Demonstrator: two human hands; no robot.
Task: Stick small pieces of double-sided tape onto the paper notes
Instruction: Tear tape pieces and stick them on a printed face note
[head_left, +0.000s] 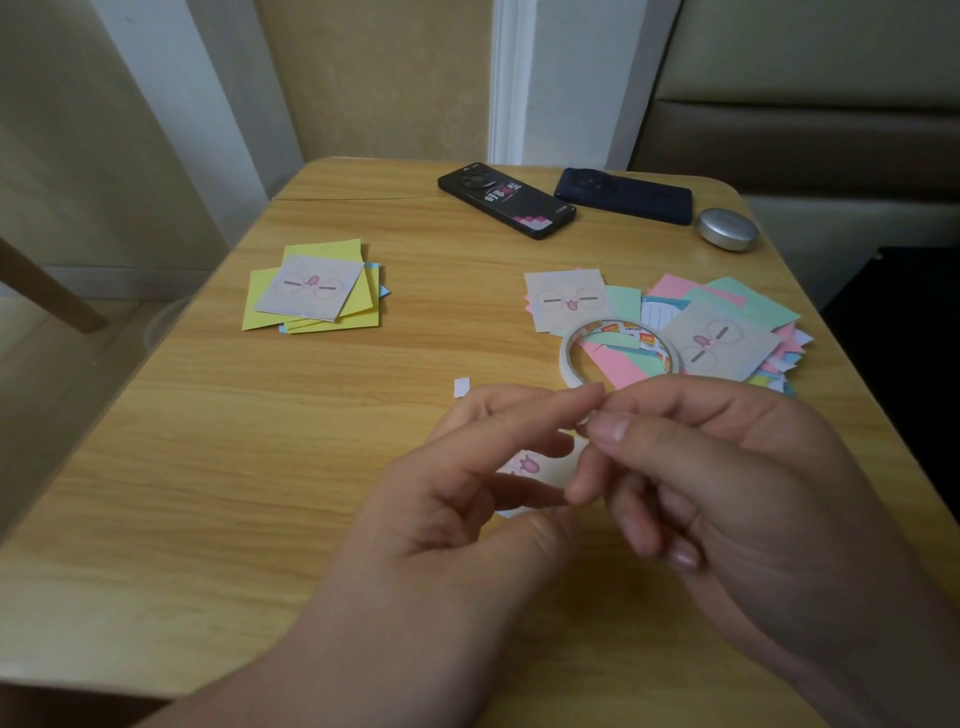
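Observation:
My left hand (467, 499) and my right hand (727, 478) meet above the table's front middle. Their fingertips pinch together on a small piece of tape (589, 415), mostly hidden by the fingers. Under the hands lies a paper note (524, 467) with a pink cartoon face, partly covered. A roll of double-sided tape (618, 353) rests just beyond the hands on a loose spread of pink, green and white notes (727, 322). A tidier stack of yellow notes (317, 296) topped by a face note sits at the left. A small white tape scrap (461, 387) lies on the wood.
Two dark phones (506, 200) (623, 195) and a round silver case (726, 228) lie along the far edge of the wooden table (208, 467). A wooden chair leg (47, 291) stands off the left side. A padded seat is at the right.

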